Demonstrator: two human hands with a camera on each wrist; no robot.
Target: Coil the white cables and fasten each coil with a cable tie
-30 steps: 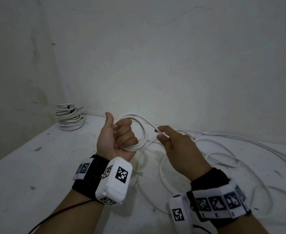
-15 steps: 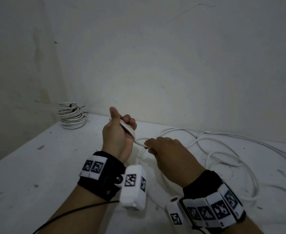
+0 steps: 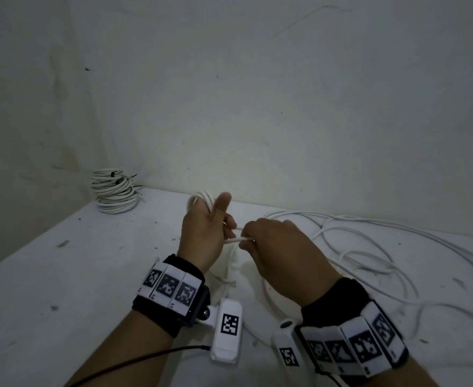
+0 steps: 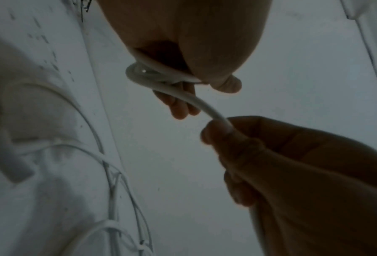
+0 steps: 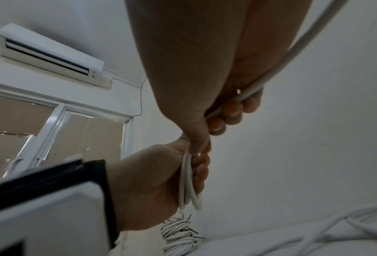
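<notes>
While left hand (image 3: 201, 233) grips coiled white cable (image 5: 188, 181), right hand (image 3: 280, 252) pinches its strand — air conditioner (image 5: 49, 55) shows only from right wrist.

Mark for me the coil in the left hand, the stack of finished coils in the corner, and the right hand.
coil (image 5: 188, 187), right wrist view, on the loops against the palm.
stack of finished coils (image 3: 115, 195), head view, on its middle turns.
right hand (image 3: 280, 250), head view, on the back of the hand.

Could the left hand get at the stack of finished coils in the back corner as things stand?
Probably not yet. The left hand is gripping the loops of the white cable, which the right hand feeds. The finished coils sit apart, with bare table between, so the path itself looks free.
</notes>
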